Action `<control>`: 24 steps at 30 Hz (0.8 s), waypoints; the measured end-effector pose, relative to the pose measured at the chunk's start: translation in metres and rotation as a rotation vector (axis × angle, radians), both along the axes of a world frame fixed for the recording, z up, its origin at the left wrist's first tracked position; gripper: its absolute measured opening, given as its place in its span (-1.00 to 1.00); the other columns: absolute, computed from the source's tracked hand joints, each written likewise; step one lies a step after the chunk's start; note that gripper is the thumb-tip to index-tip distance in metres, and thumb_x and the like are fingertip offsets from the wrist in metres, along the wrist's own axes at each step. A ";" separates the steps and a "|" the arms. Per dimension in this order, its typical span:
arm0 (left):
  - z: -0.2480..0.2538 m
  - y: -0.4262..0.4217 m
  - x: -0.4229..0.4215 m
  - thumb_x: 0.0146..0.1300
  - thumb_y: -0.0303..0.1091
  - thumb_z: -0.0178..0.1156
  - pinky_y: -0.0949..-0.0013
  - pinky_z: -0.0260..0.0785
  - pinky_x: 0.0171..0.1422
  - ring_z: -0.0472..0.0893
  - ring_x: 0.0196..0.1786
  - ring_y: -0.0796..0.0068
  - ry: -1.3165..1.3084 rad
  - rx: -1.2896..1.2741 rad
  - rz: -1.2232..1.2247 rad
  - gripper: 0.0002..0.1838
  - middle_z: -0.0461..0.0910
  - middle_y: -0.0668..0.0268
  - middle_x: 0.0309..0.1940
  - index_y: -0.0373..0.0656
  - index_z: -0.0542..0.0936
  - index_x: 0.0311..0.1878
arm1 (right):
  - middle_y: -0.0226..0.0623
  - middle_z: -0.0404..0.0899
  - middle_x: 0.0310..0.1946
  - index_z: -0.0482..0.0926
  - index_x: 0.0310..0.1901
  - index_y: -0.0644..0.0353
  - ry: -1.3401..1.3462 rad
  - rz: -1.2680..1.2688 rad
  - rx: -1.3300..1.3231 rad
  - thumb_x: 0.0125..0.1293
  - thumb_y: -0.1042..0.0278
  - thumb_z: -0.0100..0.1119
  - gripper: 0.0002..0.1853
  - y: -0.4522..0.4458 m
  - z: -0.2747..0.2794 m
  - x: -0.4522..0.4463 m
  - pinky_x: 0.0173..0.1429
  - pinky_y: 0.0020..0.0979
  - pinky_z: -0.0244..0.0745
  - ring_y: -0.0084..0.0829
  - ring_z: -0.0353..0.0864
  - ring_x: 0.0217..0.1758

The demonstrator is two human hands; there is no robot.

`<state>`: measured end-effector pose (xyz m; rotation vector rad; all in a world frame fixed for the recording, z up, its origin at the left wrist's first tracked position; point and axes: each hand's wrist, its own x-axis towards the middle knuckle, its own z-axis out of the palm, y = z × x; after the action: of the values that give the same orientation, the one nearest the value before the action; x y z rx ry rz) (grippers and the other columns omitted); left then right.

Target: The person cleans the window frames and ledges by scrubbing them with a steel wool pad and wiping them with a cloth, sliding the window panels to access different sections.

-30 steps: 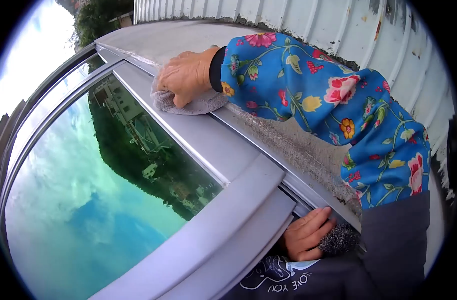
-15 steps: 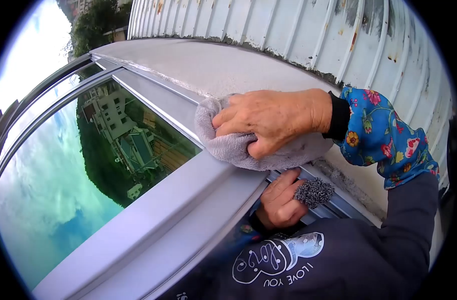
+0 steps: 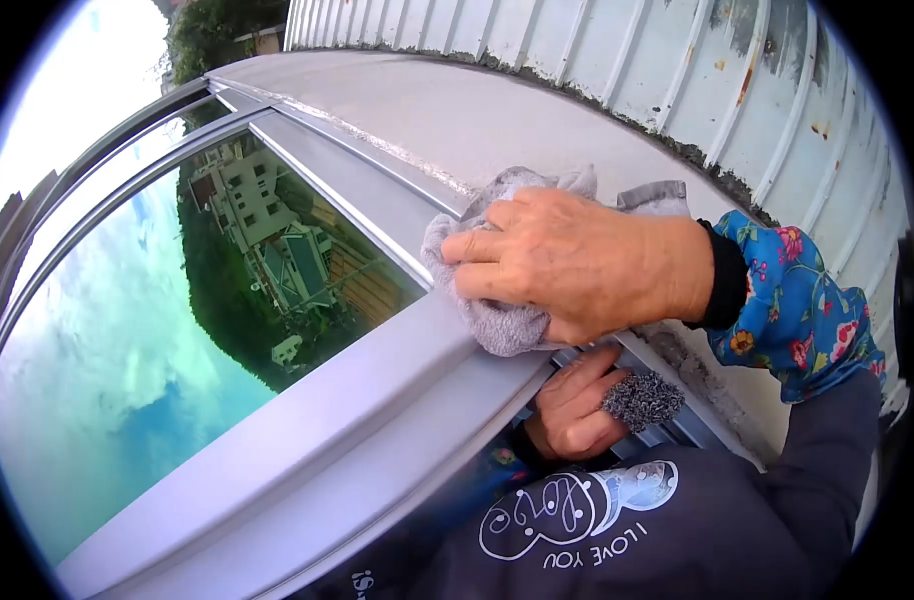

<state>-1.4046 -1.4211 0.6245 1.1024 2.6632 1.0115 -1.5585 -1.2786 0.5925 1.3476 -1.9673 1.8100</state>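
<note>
A grey cloth (image 3: pixel 507 325) is bunched under my right hand (image 3: pixel 577 255), whose fingers are curled into it. It presses against the corner of the pale metal window frame (image 3: pixel 377 385), beside the sill. Below, my left hand (image 3: pixel 577 405) has its fingers bent over the metal rails of the frame; part of it is hidden by the frame and jacket. A speckled dark-grey, curly ball (image 3: pixel 642 402) sits against the knuckles of my left hand; how it is held cannot be seen.
A tinted glass pane (image 3: pixel 157 330) reflects buildings and sky at left. The pale ledge (image 3: pixel 397 110) runs along the frame, with white corrugated metal sheeting (image 3: pixel 617 70) beyond it. Rough, dirty mortar (image 3: pixel 692 370) lines the sill near my right wrist.
The view has shifted, so the scene sits slightly lower and to the right. My right hand has bunched the cloth more tightly, and a fold of it now stands up behind the hand.
</note>
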 end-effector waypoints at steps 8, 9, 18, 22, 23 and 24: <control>0.004 -0.002 -0.007 -0.18 -0.60 0.24 -0.03 0.49 0.11 0.60 -0.01 -0.17 0.002 -0.008 -0.021 -0.78 0.57 -0.08 -0.20 -0.42 0.50 -0.38 | -0.23 0.64 -0.23 0.65 -0.26 0.11 -0.164 0.138 0.150 -0.16 0.36 0.29 -0.69 -0.014 0.001 -0.035 -0.04 -0.18 0.52 -0.10 0.60 -0.12; 0.007 -0.003 -0.009 -0.16 -0.62 0.23 -0.02 0.47 0.12 0.58 0.02 -0.17 -0.022 -0.023 -0.040 -0.78 0.56 -0.07 -0.22 -0.39 0.48 -0.37 | -0.20 0.63 -0.26 0.62 -0.31 0.12 -0.150 0.109 0.058 -0.15 0.33 0.29 -0.73 -0.013 0.003 -0.030 -0.09 -0.16 0.52 -0.06 0.59 -0.16; 0.000 -0.021 -0.001 -0.04 -0.55 0.23 0.09 0.43 -0.12 0.53 -0.22 -0.03 -0.190 -0.192 0.000 -0.85 0.50 0.04 -0.29 -0.23 0.44 -0.42 | -0.24 0.62 -0.26 0.68 -0.31 0.07 -0.022 0.151 0.134 -0.16 0.29 0.38 -0.72 0.018 0.052 0.006 -0.12 -0.20 0.53 -0.14 0.60 -0.24; 0.010 -0.012 -0.012 0.03 -0.47 0.23 0.06 0.40 0.00 0.52 -0.15 -0.05 -0.027 -0.203 0.030 -0.85 0.51 0.09 -0.21 -0.20 0.46 -0.34 | -0.29 0.56 -0.06 0.65 -0.15 0.03 0.221 -0.040 -0.109 -0.17 0.33 0.43 -0.59 0.012 0.104 0.021 -0.04 -0.26 0.49 -0.18 0.56 -0.12; 0.014 -0.010 -0.013 0.04 -0.47 0.24 0.06 0.39 0.03 0.52 -0.12 -0.06 0.009 -0.167 0.041 -0.84 0.51 0.08 -0.18 -0.20 0.47 -0.32 | -0.28 0.55 -0.07 0.65 -0.15 0.02 0.283 -0.088 -0.093 -0.19 0.32 0.43 -0.57 0.007 0.107 0.026 -0.03 -0.25 0.49 -0.17 0.56 -0.10; 0.017 -0.010 -0.012 0.05 -0.47 0.24 0.06 0.39 0.06 0.52 -0.10 -0.07 0.037 -0.129 0.054 -0.83 0.51 0.07 -0.15 -0.19 0.47 -0.29 | -0.28 0.53 -0.08 0.64 -0.15 0.01 0.338 -0.133 -0.078 -0.21 0.32 0.44 -0.56 0.001 0.109 0.030 -0.03 -0.25 0.49 -0.17 0.55 -0.08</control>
<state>-1.4171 -1.4309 0.6415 1.0388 2.7566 0.8214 -1.5285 -1.2781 0.7015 1.3584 -1.7465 1.4716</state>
